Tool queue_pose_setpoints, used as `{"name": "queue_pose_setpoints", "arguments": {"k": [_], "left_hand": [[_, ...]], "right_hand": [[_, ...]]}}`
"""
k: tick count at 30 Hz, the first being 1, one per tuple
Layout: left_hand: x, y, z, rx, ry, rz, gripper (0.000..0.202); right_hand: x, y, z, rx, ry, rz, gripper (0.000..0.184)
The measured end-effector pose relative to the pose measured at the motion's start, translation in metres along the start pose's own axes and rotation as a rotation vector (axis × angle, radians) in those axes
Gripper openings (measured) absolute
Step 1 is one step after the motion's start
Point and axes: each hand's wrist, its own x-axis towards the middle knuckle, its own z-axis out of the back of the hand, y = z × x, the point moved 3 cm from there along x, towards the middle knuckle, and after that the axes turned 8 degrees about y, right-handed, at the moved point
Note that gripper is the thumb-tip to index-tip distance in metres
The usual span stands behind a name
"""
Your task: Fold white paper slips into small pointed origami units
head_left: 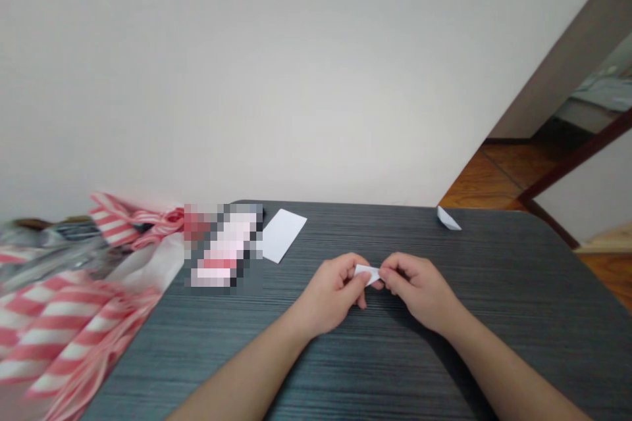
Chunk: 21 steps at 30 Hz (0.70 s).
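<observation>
Both hands are meeting right in the middle of the dark wood-grain tabletop (444,355), and they're pinching a tiny folded piece of white paper (368,272) between them. The left hand (332,293) is gripping the left end of it with thumb and fingers curled in, and the right hand (419,289) is doing the same on the right end, so the paper is sitting squeezed between the fingertips, just above the surface, near the center. Most of it is hidden by the fingers, so I can't tell exactly what shape it's folded into.

Further back and to the left, a flat white sheet (283,235) is lying on the tabletop, well apart from the hands. Over at the far right edge there's a small folded white paper shape (448,218) sitting by itself. On the left side, a heap of red-and-white striped bags (74,316) is spilling over the tabletop's edge, and there's a blurred-out patch next to it that I can't make out.
</observation>
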Motion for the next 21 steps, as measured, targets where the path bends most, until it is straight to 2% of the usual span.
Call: {"name": "queue_pose_setpoints", "arguments": {"k": [11,17,21], "left_hand": [[0.0001,-0.0025,-0.0002,-0.041,0.011,0.000,0.025],[0.0010,-0.0046,-0.0018,-0.114,0.002,-0.010,0.018],[0.0014,-0.0040,-0.0020,-0.070,0.007,0.021,0.018]], "right_hand": [[0.0006,0.0000,0.0009,0.036,0.022,-0.073,0.022],[0.0006,0.0051,0.0017,0.015,0.018,-0.034,0.023],[0.0006,0.0070,0.0014,-0.002,0.026,0.004,0.024]]}}
